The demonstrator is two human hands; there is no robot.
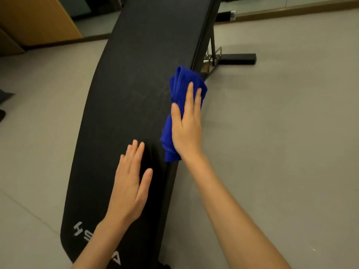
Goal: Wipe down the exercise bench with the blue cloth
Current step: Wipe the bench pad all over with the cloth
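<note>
Blue cloth [179, 88]: bunched along the right edge of the exercise bench [124, 94], under the palm, poking out beyond fingertips and wrist.
Right hand [187, 123]: flat, fingers extended, pressing on cloth.
Left hand [130, 183]: open, flat on the pad near the white lettering [81, 232].
Room: bare pad ahead and leftward; grey floor [281, 123] on both sides.
</note>
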